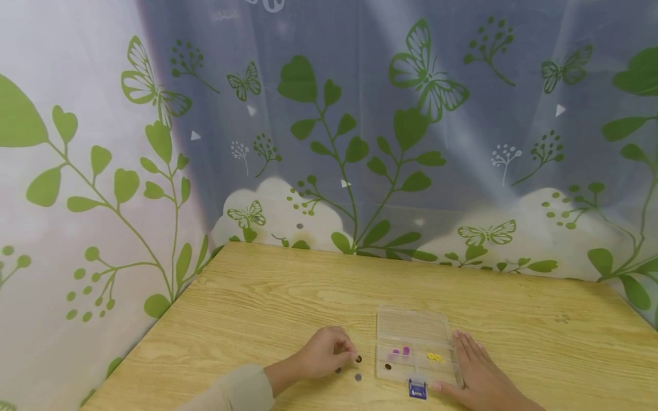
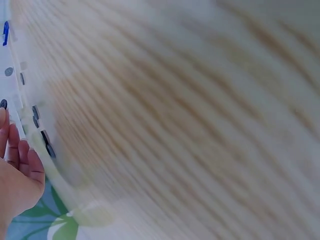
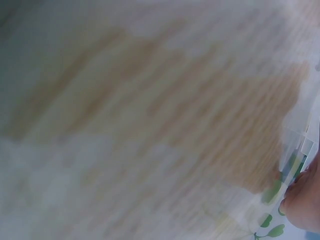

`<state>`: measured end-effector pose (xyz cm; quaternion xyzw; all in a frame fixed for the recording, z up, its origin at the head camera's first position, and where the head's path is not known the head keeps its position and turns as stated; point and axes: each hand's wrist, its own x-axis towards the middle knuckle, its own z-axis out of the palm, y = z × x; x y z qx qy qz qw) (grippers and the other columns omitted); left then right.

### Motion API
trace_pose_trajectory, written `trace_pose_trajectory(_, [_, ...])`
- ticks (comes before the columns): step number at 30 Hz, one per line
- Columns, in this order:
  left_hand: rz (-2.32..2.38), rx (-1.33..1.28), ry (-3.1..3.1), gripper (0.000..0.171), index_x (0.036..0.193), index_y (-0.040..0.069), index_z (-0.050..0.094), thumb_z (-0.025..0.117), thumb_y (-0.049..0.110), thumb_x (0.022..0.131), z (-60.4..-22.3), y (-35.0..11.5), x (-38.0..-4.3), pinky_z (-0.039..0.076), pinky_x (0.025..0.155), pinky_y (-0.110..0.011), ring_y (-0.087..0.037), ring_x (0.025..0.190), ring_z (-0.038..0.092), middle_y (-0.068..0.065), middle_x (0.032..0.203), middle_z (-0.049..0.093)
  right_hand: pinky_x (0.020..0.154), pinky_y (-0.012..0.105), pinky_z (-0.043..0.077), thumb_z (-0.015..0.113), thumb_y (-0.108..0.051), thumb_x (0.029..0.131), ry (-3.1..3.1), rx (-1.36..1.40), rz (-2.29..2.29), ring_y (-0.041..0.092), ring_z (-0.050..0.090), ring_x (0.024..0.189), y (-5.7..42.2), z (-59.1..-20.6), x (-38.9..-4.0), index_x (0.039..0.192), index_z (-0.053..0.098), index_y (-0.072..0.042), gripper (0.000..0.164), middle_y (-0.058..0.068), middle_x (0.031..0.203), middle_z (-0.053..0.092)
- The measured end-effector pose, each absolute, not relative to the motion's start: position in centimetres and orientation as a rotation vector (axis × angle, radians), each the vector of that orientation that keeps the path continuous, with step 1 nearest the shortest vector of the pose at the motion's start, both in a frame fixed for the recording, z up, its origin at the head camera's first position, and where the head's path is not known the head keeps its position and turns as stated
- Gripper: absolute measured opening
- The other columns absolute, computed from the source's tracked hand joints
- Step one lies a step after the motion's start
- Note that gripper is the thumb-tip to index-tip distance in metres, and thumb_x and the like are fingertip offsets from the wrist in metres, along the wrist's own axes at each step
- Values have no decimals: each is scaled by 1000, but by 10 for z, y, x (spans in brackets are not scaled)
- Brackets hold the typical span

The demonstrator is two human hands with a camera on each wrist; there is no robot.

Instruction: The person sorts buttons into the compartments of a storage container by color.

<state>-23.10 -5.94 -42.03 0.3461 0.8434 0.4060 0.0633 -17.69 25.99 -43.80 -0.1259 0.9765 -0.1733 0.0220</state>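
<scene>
My left hand (image 1: 329, 351) pinches a small dark button (image 1: 358, 359) between thumb and fingertips, just left of a clear plastic divided box (image 1: 377, 342). The same button (image 2: 4, 103) shows at the fingertips in the left wrist view. Inside the box lie purple buttons (image 1: 406, 351) on the left, yellow buttons (image 1: 434, 357) on the right, and one dark button (image 1: 388, 367) near the front left. Its lid (image 1: 411, 322) is raised open at the far side. With straight fingers, my right hand (image 1: 483, 371) rests along the box's right side, thumb at the front corner.
Grey buttons (image 1: 358, 377) lie on the wooden table (image 1: 288, 297) beside and under my left hand. A blue latch (image 1: 417, 389) sticks out from the box's front. Behind the table hangs a leaf-and-butterfly patterned curtain (image 1: 360, 211).
</scene>
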Motion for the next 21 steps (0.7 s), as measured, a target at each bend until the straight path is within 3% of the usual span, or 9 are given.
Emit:
trace_pose_trajectory(9, [1274,1034,2549,9,80,8,69,65,14,85,-417,-49,-231,43,79,-17,3,80,50,2,82,64,107,65,16,56,-59,82,3011,-390,-554,54,18,133,260,-438,-177,136,21,20,102,40,143,20])
trace_pose_trajectory(21, [1298,1020,2562,7,80,6,70,66,11,84,-416,-35,-230,42,77,-15,4,79,48,2,81,63,106,65,17,56,-59,82,3016,-404,-551,55,19,132,260,-438,-177,136,22,21,102,40,143,20])
